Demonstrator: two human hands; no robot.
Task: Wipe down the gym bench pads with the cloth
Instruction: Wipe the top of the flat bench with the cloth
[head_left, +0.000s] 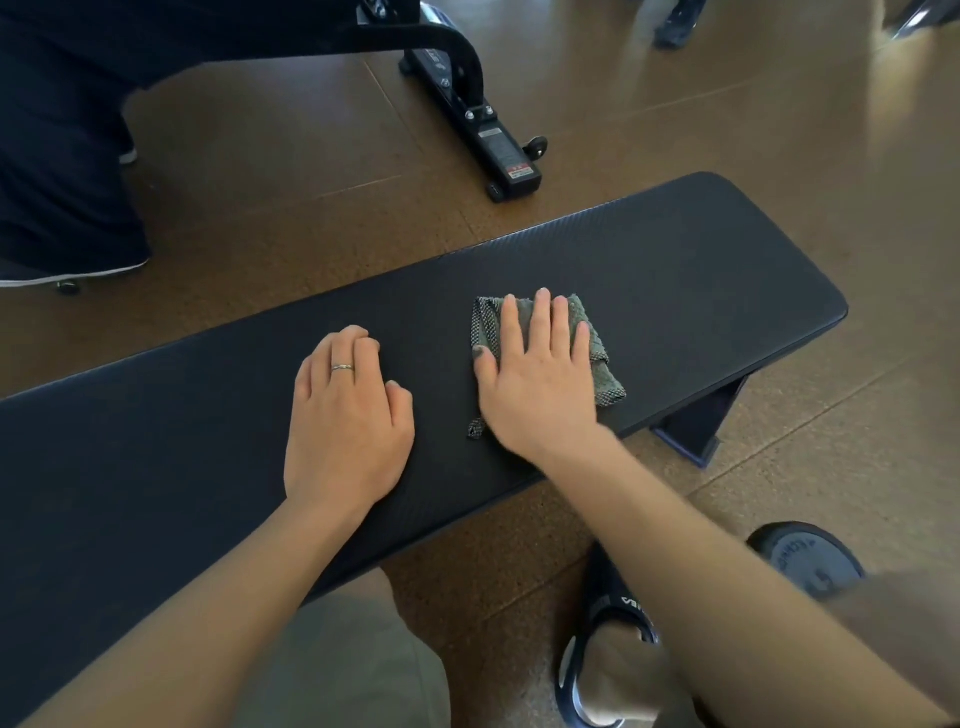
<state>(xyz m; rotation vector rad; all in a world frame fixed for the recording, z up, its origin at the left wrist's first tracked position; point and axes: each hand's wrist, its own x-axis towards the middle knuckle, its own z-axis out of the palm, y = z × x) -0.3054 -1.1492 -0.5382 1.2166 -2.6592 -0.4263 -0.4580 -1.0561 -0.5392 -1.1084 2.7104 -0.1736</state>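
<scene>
One folded grey-green woven cloth (582, 332) with a speckled black-and-white edge lies on the long black padded gym bench pad (701, 270), toward its right end. The cloth is bunched into a rough square, and a small speckled corner of it pokes out by the heel of the right hand (535, 384). That hand lies flat on top of the cloth, its fingers (540, 322) straight and slightly spread, pressing it against the surface; the thumb rests at the cloth's left edge. The left hand (345, 415) rests directly on the bare surface just beside the right one, apart from the cloth, with its fingers curled under and holding nothing; one thin silver ring (343, 367) sits on one finger. The pad has a fine ribbed texture and rounded corners, and one dark support leg (696, 421) shows beneath its right end.

On the brown cork-patterned floor (779, 130) stand one black metal machine base (483, 130) beyond the bench, one round dark weight plate (805, 561) at the near right, and one dark sandal on the person's foot (608, 660).
</scene>
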